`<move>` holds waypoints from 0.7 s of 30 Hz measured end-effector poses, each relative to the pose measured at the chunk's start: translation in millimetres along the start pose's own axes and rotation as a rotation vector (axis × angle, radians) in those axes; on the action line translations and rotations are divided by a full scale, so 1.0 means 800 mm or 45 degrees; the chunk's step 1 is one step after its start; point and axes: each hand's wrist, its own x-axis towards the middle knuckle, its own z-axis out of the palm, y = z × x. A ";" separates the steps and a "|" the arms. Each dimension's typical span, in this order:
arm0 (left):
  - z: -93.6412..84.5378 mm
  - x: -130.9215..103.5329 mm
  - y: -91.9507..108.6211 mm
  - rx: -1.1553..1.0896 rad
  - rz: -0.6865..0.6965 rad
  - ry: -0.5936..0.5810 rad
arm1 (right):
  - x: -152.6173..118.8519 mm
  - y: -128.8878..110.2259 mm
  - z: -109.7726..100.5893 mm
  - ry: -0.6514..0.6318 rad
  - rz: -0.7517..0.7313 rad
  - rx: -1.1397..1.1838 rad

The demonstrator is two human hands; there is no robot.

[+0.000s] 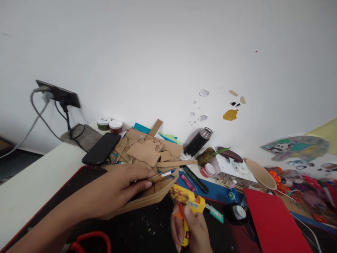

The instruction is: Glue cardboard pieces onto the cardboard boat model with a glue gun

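Note:
My right hand (193, 228) is wrapped around a yellow hot glue gun (193, 201). Orange trigger under the fingers, its stained nozzle end points left. My left hand (134, 181) reaches into a boat-shaped cardboard body (147, 201), thumb and forefinger pinched on a small cardboard piece (158, 178) inside it. A pen with a blue tip (167, 173) lies just beyond those fingertips. The glue gun's nozzle is close to the boat's right end; whether they touch, I cannot tell. The hand covers much of the boat's left part.
Behind the boat are cardboard scraps (144, 153) and a black phone (101, 149). A black flask (197, 142) leans by the wall. To the right are a black cutter (196, 179), a teal-handled cutter (216, 213) and a red sheet (273, 221). A red handle (92, 234) shows at the front.

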 end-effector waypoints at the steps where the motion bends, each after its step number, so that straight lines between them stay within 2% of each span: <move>1: -0.001 0.000 0.000 0.005 0.002 0.003 | 0.000 0.000 0.000 -0.008 0.006 0.005; 7: 0.000 0.001 -0.004 0.052 0.002 0.059 | 0.003 -0.006 0.004 0.013 -0.057 0.071; 11: 0.004 0.006 -0.009 0.207 -0.050 0.217 | 0.007 -0.013 0.009 0.103 -0.107 0.082; 16: 0.009 0.012 -0.012 0.274 -0.120 0.237 | 0.013 -0.022 0.013 0.266 -0.135 0.061; 21: 0.020 0.015 -0.024 0.215 -0.188 0.297 | 0.010 -0.024 0.020 0.249 -0.124 0.020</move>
